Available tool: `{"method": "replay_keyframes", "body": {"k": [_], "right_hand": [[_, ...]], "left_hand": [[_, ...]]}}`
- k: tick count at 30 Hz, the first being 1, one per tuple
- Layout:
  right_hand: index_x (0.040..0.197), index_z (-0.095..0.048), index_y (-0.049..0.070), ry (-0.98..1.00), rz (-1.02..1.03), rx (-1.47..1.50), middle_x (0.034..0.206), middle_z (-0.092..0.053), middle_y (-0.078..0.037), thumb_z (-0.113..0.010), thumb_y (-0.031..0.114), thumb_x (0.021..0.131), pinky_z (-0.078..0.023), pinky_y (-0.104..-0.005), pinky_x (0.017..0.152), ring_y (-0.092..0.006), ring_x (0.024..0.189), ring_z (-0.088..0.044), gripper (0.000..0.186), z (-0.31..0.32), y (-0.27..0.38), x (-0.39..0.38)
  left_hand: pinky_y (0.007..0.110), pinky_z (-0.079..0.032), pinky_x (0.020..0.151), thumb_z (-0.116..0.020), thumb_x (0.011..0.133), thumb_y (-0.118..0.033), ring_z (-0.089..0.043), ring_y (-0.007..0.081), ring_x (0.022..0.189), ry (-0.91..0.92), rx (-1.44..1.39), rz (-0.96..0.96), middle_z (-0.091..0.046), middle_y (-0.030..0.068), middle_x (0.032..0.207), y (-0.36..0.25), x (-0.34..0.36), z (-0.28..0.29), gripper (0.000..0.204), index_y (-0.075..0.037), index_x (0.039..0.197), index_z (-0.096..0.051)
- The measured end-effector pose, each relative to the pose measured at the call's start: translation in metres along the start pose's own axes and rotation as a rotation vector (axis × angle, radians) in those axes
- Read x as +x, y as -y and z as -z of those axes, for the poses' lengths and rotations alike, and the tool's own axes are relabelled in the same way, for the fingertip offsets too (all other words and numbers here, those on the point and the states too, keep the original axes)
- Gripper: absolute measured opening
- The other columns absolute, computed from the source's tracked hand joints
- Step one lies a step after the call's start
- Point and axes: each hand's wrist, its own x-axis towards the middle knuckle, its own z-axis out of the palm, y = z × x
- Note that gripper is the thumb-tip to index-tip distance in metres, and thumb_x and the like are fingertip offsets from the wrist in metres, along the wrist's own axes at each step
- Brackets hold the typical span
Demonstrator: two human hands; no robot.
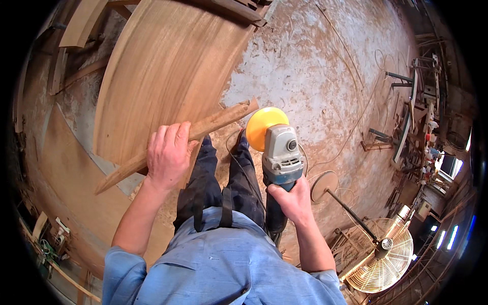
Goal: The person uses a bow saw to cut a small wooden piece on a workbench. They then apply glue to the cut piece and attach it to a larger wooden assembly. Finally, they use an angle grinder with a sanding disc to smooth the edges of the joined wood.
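Observation:
My left hand (169, 155) is closed around a long, tapered wooden piece (221, 120), which slants from lower left up to the right in front of my legs. Its narrow end points to the lower left; the thicker end lies close by the yellow disc (261, 130) of an angle sander (281, 150). Whether disc and wood touch, I cannot tell. The sander has a grey head and a blue-green body. My right hand (294, 197) grips it by the body and dark handle, with the disc facing the wood.
A large curved wooden panel (162, 66) fills the upper left, and another flat board (84, 183) lies at the left. A standing fan (378, 254) with a round base (324, 186) is at the lower right. Cords trail over the dusty floor (325, 91). Clutter lines the right wall.

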Motion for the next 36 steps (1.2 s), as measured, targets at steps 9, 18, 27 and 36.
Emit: {"method": "replay_keyframes", "body": {"k": [9,18,27,36], "right_hand": [[0.116,-0.056,0.000,0.033,0.067,0.021,0.106,-0.067,-0.014,-0.079,0.016,0.068,-0.049,-0.0358,0.090,-0.0225,0.100,-0.064,0.056,-0.013,-0.001,0.001],[0.116,-0.056,-0.001,-0.026,0.009,0.014,0.106,-0.067,-0.014,-0.079,0.018,0.069,-0.049,-0.0352,0.089,-0.0227,0.099,-0.064,0.055,-0.004,-0.005,0.008],[0.118,-0.055,-0.002,-0.001,-0.001,-0.061,0.108,-0.066,-0.016,-0.080,0.018,0.069,-0.049,-0.0356,0.090,-0.0229,0.102,-0.064,0.058,-0.009,0.007,0.005],[0.116,-0.056,-0.001,0.005,0.007,-0.004,0.104,-0.067,-0.014,-0.079,0.018,0.070,-0.049,-0.0348,0.089,-0.0215,0.099,-0.064,0.055,-0.009,0.005,0.004]], "left_hand": [[0.041,-0.046,0.078,-0.076,0.073,-0.013,-0.057,0.0298,0.094,0.026,-0.008,0.015,-0.060,0.0121,0.106,-0.002,-0.002,-0.001,0.052,-0.001,0.119,-0.056],[0.039,-0.045,0.075,-0.078,0.071,-0.015,-0.057,0.0264,0.092,0.000,0.013,0.009,-0.061,0.0085,0.103,-0.001,-0.002,-0.002,0.054,-0.003,0.118,-0.057],[0.041,-0.045,0.078,-0.074,0.074,-0.015,-0.057,0.0292,0.094,0.008,0.013,0.008,-0.061,0.0107,0.107,-0.002,-0.004,-0.003,0.050,-0.002,0.119,-0.057],[0.041,-0.044,0.078,-0.074,0.074,-0.017,-0.057,0.0290,0.096,-0.006,0.047,0.017,-0.060,0.0102,0.106,-0.006,-0.006,-0.004,0.050,-0.003,0.119,-0.057]]}}
